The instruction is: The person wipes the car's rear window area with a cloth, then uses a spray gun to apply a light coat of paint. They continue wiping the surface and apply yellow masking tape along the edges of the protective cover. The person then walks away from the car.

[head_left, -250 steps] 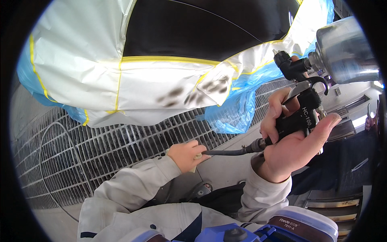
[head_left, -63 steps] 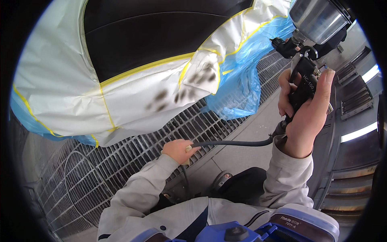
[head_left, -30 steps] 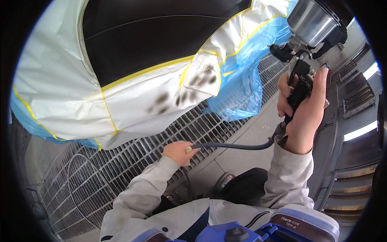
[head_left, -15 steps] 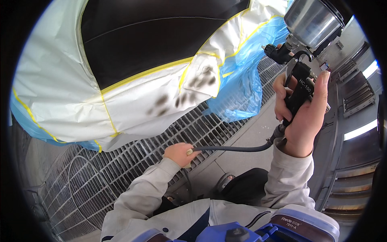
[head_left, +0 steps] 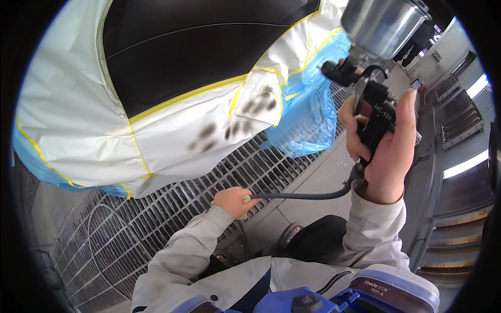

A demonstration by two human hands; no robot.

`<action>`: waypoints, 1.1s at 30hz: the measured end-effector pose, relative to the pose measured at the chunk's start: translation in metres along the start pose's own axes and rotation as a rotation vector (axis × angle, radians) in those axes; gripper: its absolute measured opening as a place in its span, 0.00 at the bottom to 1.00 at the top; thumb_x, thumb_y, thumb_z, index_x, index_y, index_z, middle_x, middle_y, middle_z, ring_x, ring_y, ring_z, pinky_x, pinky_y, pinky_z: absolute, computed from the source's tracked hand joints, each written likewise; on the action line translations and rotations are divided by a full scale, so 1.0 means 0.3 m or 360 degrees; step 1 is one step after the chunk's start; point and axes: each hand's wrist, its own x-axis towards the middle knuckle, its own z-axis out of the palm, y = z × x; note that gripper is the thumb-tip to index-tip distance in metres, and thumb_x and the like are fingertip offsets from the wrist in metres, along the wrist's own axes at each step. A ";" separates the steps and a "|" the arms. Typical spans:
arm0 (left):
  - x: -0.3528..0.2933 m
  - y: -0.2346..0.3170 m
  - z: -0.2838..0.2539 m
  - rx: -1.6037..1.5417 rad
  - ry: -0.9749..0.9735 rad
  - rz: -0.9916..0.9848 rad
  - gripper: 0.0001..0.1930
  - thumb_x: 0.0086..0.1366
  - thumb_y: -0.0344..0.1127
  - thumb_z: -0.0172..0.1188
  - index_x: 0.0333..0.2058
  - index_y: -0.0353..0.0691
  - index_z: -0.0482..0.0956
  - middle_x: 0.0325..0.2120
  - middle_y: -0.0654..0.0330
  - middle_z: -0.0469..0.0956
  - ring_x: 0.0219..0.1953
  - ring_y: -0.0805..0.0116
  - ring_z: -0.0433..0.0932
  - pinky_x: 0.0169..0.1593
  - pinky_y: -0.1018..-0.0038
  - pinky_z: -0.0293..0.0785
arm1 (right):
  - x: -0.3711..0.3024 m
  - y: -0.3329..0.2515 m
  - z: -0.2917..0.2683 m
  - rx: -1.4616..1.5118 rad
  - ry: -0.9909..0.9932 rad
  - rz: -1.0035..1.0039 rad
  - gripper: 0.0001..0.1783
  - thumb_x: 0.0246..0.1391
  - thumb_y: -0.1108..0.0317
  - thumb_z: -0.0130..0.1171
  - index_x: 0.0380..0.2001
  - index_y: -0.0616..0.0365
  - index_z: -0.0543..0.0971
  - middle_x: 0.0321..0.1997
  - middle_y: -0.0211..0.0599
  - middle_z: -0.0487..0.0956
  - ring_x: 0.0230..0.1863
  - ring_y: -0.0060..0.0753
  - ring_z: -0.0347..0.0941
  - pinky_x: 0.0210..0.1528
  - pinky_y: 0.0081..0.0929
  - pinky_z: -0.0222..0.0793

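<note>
My right hand [head_left: 390, 164] is wrapped round the black grip of a spray gun [head_left: 378, 104], its thumb pointing up. A shiny metal paint cup [head_left: 383, 26] sits on top of the gun. From the grip's lower end a grey air hose [head_left: 305, 196] runs left into my left hand [head_left: 231, 202], which is closed round it. Something small and pale yellow shows at my left fingers, too small to name. Left of the gun is a glossy black panel [head_left: 198, 60], framed by yellow tape and white masking sheet [head_left: 177, 156] with dark spray patches.
Blue plastic film [head_left: 309, 117] hangs beside the white sheet, at the panel's right. A metal floor grating [head_left: 172, 219] lies below the covered body, with a thin hose loop [head_left: 90, 221] on it. Wall units with bright lights stand along the right. My respirator [head_left: 308, 302] shows at the bottom.
My right hand and the spray gun have shifted left, with the cup now nearer the black panel. My left hand stays almost in place on the hose.
</note>
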 end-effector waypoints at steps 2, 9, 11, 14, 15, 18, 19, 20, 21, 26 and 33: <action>0.005 -0.003 -0.003 0.0025 0.0064 -0.0002 0.19 0.65 0.60 0.74 0.34 0.50 0.91 0.30 0.59 0.86 0.36 0.50 0.86 0.36 0.57 0.81 | 0.009 0.003 0.011 -0.0008 0.0152 -0.0131 0.47 0.80 0.30 0.29 0.69 0.64 0.74 0.27 0.38 0.75 0.14 0.16 0.55 0.18 0.21 0.53; 0.004 -0.009 -0.031 -0.0007 -0.0052 -0.0068 0.21 0.69 0.63 0.68 0.34 0.51 0.89 0.32 0.60 0.84 0.40 0.52 0.86 0.41 0.56 0.82 | 0.008 0.000 0.002 0.0085 -0.0041 -0.0065 0.48 0.80 0.30 0.28 0.68 0.67 0.74 0.25 0.35 0.73 0.14 0.17 0.55 0.18 0.21 0.53; -0.003 -0.003 -0.031 -0.0026 -0.0116 -0.0056 0.22 0.69 0.64 0.68 0.33 0.51 0.89 0.32 0.60 0.85 0.40 0.52 0.86 0.41 0.56 0.82 | -0.008 -0.004 0.004 0.0134 -0.0158 -0.0002 0.49 0.80 0.29 0.28 0.68 0.68 0.73 0.25 0.35 0.73 0.14 0.17 0.55 0.18 0.21 0.53; -0.004 0.000 -0.033 -0.0011 -0.0111 -0.0049 0.23 0.69 0.65 0.67 0.33 0.51 0.88 0.32 0.59 0.84 0.40 0.52 0.86 0.41 0.56 0.82 | -0.006 -0.001 0.015 0.0079 -0.0096 -0.0069 0.49 0.80 0.29 0.26 0.69 0.67 0.73 0.25 0.36 0.73 0.14 0.17 0.54 0.17 0.21 0.52; -0.002 -0.001 -0.035 0.0020 -0.0113 -0.0085 0.23 0.69 0.65 0.67 0.33 0.51 0.88 0.32 0.59 0.84 0.40 0.52 0.86 0.41 0.56 0.82 | -0.004 0.004 0.023 0.0053 0.0013 -0.0110 0.49 0.80 0.29 0.26 0.69 0.66 0.73 0.25 0.36 0.73 0.14 0.17 0.54 0.17 0.21 0.52; 0.010 -0.013 -0.045 0.0086 -0.0083 -0.0143 0.22 0.67 0.65 0.69 0.34 0.52 0.90 0.31 0.60 0.86 0.38 0.52 0.86 0.40 0.56 0.82 | -0.002 0.010 0.039 0.0029 0.0123 -0.0141 0.47 0.81 0.30 0.26 0.69 0.64 0.73 0.25 0.35 0.73 0.14 0.17 0.54 0.17 0.21 0.52; 0.011 -0.014 -0.047 0.0116 -0.0022 -0.0169 0.21 0.66 0.64 0.70 0.34 0.52 0.91 0.31 0.60 0.86 0.38 0.52 0.86 0.40 0.56 0.82 | 0.003 0.008 0.039 0.0060 0.0015 -0.0147 0.47 0.80 0.30 0.26 0.69 0.64 0.73 0.24 0.35 0.72 0.14 0.17 0.54 0.17 0.21 0.52; 0.013 -0.017 -0.049 0.0074 -0.0090 -0.0158 0.21 0.66 0.64 0.71 0.34 0.53 0.91 0.31 0.60 0.86 0.38 0.52 0.86 0.40 0.56 0.82 | -0.004 0.006 0.043 0.0072 -0.0030 -0.0107 0.48 0.80 0.29 0.26 0.69 0.64 0.72 0.24 0.34 0.72 0.14 0.17 0.54 0.18 0.22 0.52; 0.011 -0.017 -0.049 0.0045 -0.0116 -0.0162 0.21 0.66 0.64 0.71 0.34 0.53 0.91 0.31 0.60 0.86 0.38 0.52 0.86 0.40 0.56 0.82 | -0.009 0.002 0.047 0.0083 -0.0050 -0.0047 0.49 0.79 0.28 0.27 0.69 0.65 0.72 0.23 0.34 0.71 0.14 0.17 0.53 0.18 0.22 0.52; 0.004 -0.012 -0.038 -0.0024 -0.0195 -0.0092 0.24 0.69 0.66 0.65 0.34 0.51 0.89 0.33 0.59 0.85 0.41 0.50 0.86 0.43 0.55 0.81 | -0.027 -0.014 0.069 0.0001 -0.0118 0.0050 0.52 0.77 0.25 0.32 0.64 0.68 0.78 0.23 0.26 0.72 0.17 0.14 0.56 0.23 0.19 0.52; 0.016 -0.027 -0.035 0.0029 -0.0138 -0.0175 0.23 0.67 0.66 0.67 0.35 0.53 0.91 0.33 0.59 0.85 0.40 0.52 0.86 0.42 0.56 0.82 | -0.020 -0.013 0.094 0.0005 0.0005 -0.0032 0.52 0.76 0.25 0.33 0.65 0.66 0.78 0.21 0.25 0.71 0.17 0.13 0.56 0.23 0.19 0.51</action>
